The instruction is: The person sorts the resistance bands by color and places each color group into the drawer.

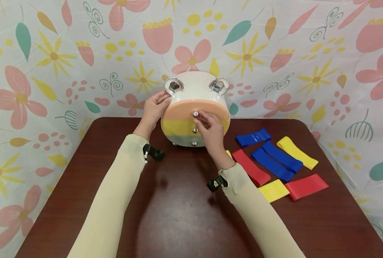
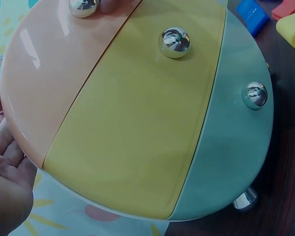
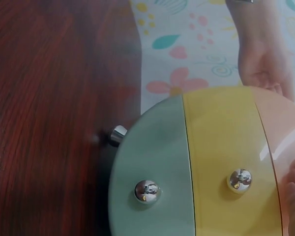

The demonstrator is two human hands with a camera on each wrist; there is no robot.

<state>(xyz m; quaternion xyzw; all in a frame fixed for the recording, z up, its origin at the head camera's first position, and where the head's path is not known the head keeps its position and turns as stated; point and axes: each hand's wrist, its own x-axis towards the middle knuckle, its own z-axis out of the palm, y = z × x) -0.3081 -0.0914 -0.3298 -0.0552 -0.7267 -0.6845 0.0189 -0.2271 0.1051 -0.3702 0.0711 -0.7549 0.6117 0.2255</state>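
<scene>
A small rounded drawer cabinet (image 1: pixel 172 127) stands at the back of the table, with a white top and two silver ear-shaped loops. Its front has an orange top drawer (image 1: pixel 178 108), a yellow middle drawer (image 2: pixel 132 113) and a green bottom drawer (image 3: pixel 152 142). My right hand (image 1: pixel 212 134) pinches the round silver top knob (image 1: pixel 195 114) between thumb and fingers. Against the cabinet's left side rests my left hand (image 1: pixel 154 111), below the left ear (image 1: pixel 174 86). The middle knob (image 3: pixel 240 180) and bottom knob (image 3: pixel 147 191) are untouched. All three drawer fronts look closed.
On the dark table (image 1: pixel 178 215), right of the cabinet, lie flat bands: blue (image 1: pixel 272 161), red (image 1: pixel 307 186) and yellow (image 1: pixel 296 152), several in all. My right forearm partly covers some of them. A flower-patterned cloth (image 1: pixel 114 53) hangs close behind the cabinet.
</scene>
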